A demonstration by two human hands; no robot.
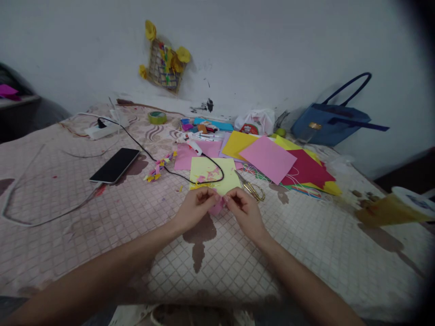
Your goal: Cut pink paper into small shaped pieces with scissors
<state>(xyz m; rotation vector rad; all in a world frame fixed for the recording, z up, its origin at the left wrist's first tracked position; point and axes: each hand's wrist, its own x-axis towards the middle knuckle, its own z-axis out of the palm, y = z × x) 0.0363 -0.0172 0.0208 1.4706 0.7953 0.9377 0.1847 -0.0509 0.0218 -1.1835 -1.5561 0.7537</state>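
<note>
A small pink paper piece point(216, 208) is pinched between my two hands, low over the patterned tablecloth. My left hand point(199, 203) grips its left side with thumb and fingers together. On the right side, my right hand point(243, 209) closes its fingertips on the same piece. Just beyond them lies a pale yellow sheet point(214, 167) with pink and yellow scraps on it. Gold-handled scissors point(253, 189) rest to the right of the sheet. A white glue gun point(192, 144) lies behind it, its black cord looping across the sheet.
Coloured papers point(268, 158) and strings spread to the right, near a blue bag point(331, 122) and a yellow container point(396, 209). To the left are a phone point(116, 165) with a cable, a power strip point(102, 130), green tape point(157, 118) and a colourful paper garland point(159, 167).
</note>
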